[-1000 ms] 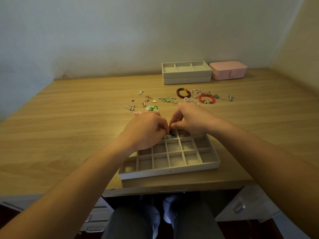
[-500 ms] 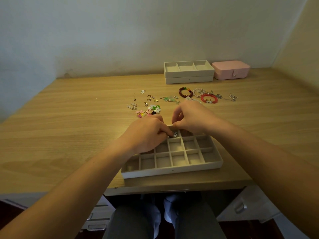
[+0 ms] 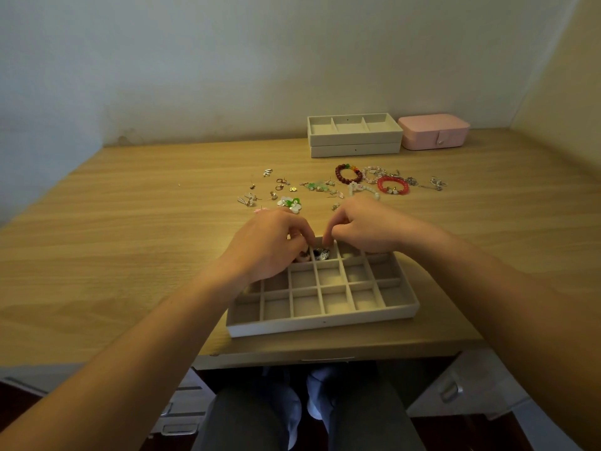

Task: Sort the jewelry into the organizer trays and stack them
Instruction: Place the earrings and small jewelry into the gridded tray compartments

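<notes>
Two hands meet over the far row of a grey divided tray (image 3: pixel 322 323) that sits at the near edge of the wooden desk (image 3: pixel 130 242). The left hand (image 3: pixel 268 247) has its fingers (image 3: pixel 304 234) curled down and inward. A small pale piece (image 3: pixel 304 256) shows just beneath their tips, but I cannot tell whether they grip it. The right hand (image 3: pixel 367 227) is also curled, its thumb and forefinger drawn close together and pointing down. Whether anything is pinched between them is too small to see. Directly below the right fingertips, between the two hands, a dark-and-white trinket (image 3: pixel 322 254) lies in a far-row compartment.

Beyond the fingers, loose jewelry is scattered on the desk:
- A green-and-white piece (image 3: pixel 290 203) lies just past the left knuckles.
- Small earrings (image 3: pixel 279 185) lie farther out.
- A dark brown bead bracelet (image 3: pixel 348 174), a pale pink bracelet (image 3: pixel 373 173) and a red bracelet (image 3: pixel 393 185) lie past the right hand.

Well beyond them all, against the wall, two more grey trays (image 3: pixel 355 139) stand stacked, with a pink box (image 3: pixel 434 133) just beside them on the right.
</notes>
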A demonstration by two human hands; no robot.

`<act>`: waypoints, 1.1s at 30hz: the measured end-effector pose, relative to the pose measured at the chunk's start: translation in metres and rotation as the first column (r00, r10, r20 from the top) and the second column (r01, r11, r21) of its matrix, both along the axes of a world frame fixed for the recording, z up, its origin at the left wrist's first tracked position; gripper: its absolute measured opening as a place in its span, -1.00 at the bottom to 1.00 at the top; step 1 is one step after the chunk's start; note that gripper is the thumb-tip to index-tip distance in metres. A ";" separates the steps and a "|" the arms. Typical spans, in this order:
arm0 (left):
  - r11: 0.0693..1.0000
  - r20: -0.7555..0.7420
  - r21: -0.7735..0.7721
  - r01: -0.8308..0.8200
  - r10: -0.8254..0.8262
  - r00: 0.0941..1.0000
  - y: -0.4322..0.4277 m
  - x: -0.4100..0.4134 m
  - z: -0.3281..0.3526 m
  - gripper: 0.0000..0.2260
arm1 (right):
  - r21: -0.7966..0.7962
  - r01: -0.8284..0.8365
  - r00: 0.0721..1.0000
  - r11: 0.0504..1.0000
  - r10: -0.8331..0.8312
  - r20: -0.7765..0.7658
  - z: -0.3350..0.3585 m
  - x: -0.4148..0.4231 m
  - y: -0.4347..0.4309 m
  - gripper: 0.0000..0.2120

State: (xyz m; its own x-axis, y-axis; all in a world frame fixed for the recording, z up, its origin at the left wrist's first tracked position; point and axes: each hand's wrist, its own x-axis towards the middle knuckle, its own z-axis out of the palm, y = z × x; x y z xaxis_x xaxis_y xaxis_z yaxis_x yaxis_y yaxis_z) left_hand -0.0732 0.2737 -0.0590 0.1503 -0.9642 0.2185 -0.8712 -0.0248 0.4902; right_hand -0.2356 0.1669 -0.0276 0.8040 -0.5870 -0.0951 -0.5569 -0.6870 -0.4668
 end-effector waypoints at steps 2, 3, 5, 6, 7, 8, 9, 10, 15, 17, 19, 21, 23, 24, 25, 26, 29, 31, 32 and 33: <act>1.000 0.000 -0.007 0.019 -0.019 1.000 0.000 0.000 -0.001 -0.76 | 0.000 -0.004 1.000 1.000 0.004 -0.002 0.001 0.000 0.001 -0.70; 1.000 0.005 -0.007 0.023 -0.023 1.000 0.000 0.000 -0.001 -0.77 | 0.003 -0.008 1.000 1.000 0.008 -0.011 0.001 0.000 0.002 -0.71; 1.000 0.003 -0.016 0.011 -0.011 1.000 0.000 0.002 -0.001 -0.79 | 0.016 -0.009 1.000 1.000 0.009 -0.008 0.001 0.000 0.003 -0.71; 1.000 -0.008 -0.029 -0.006 0.006 1.000 -0.001 0.004 0.000 -0.80 | 0.021 -0.001 1.000 1.000 0.000 0.009 0.001 0.000 0.002 -0.71; 0.998 -0.026 -0.043 -0.035 0.034 0.999 -0.001 0.006 0.001 -0.80 | 0.020 0.014 0.999 1.000 -0.014 0.035 0.002 0.000 0.001 -0.71; 0.996 -0.052 -0.058 -0.074 0.071 0.996 -0.001 0.008 0.002 -0.80 | 0.017 0.032 0.997 0.999 -0.033 0.066 0.003 0.002 0.000 -0.71; 0.990 -0.085 -0.069 -0.124 0.118 0.989 -0.002 0.012 0.003 -0.81 | 0.018 0.048 0.994 0.999 -0.049 0.098 0.004 0.003 -0.001 -0.71; 0.981 -0.115 -0.078 -0.178 0.168 0.979 -0.003 0.015 0.005 -0.81 | 0.025 0.062 0.990 0.998 -0.065 0.125 0.004 0.005 -0.003 -0.72; 0.941 -0.194 -0.025 -0.338 0.327 0.925 -0.017 0.037 0.004 -0.83 | 0.069 0.106 0.967 0.992 -0.119 0.226 0.000 0.025 -0.017 -0.79; 0.934 -0.185 0.014 -0.358 0.354 0.917 -0.025 0.046 0.002 -0.83 | 0.074 0.110 0.962 0.991 -0.124 0.242 -0.003 0.036 -0.026 -0.85; 0.939 -0.162 0.053 -0.339 0.343 0.925 -0.031 0.048 0.001 -0.83 | 0.102 0.084 0.971 0.991 -0.104 0.217 -0.004 0.043 -0.031 -0.88; 0.951 -0.136 0.091 -0.296 0.307 0.942 -0.037 0.049 0.000 -0.87 | 0.111 0.049 0.985 0.993 -0.067 0.159 -0.007 0.052 -0.037 -0.87; 0.960 -0.107 0.107 -0.258 0.269 0.957 -0.042 0.048 0.000 -0.92 | 0.081 0.039 0.993 0.996 -0.047 0.107 -0.011 0.060 -0.041 -0.87; 0.963 -0.093 0.107 -0.248 0.258 0.962 -0.044 0.048 -0.001 -0.94 | 0.068 0.041 0.995 0.997 -0.047 0.090 -0.012 0.064 -0.042 -0.87; 0.964 -0.081 0.108 -0.241 0.250 0.965 -0.046 0.049 -0.003 -0.94 | 0.067 0.046 0.996 0.997 -0.051 0.074 -0.013 0.068 -0.043 -0.85; 0.966 -0.073 0.113 -0.234 0.243 0.967 -0.048 0.050 -0.005 -0.92 | 0.075 0.047 0.997 0.996 -0.052 0.063 -0.013 0.071 -0.044 -0.83; 0.968 -0.078 0.124 -0.216 0.227 0.971 -0.050 0.053 -0.008 -0.91 | 0.057 0.045 0.999 0.997 -0.045 0.006 -0.016 0.080 -0.043 -0.78; 0.972 -0.091 0.108 -0.208 0.218 0.972 -0.050 0.055 -0.010 -0.90 | 0.030 0.042 0.999 0.999 -0.041 -0.026 -0.018 0.084 -0.041 -0.74; 0.974 -0.100 0.101 -0.203 0.213 0.972 -0.050 0.056 -0.010 -0.89 | 0.027 0.039 0.999 0.999 -0.038 -0.033 -0.020 0.085 -0.041 -0.71; 0.975 -0.108 0.096 -0.199 0.209 0.972 -0.049 0.057 -0.010 -0.89 | 0.030 0.038 0.999 0.999 -0.037 -0.035 -0.020 0.086 -0.040 -0.69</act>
State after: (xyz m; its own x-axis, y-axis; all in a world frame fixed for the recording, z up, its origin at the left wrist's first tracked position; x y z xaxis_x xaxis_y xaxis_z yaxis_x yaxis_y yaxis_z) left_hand -0.0160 0.2247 -0.0694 0.3653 -0.9247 0.1072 -0.7805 -0.2415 0.5766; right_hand -0.1494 0.1265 -0.0479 0.7774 -0.6130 -0.1409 -0.5981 -0.6511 -0.4673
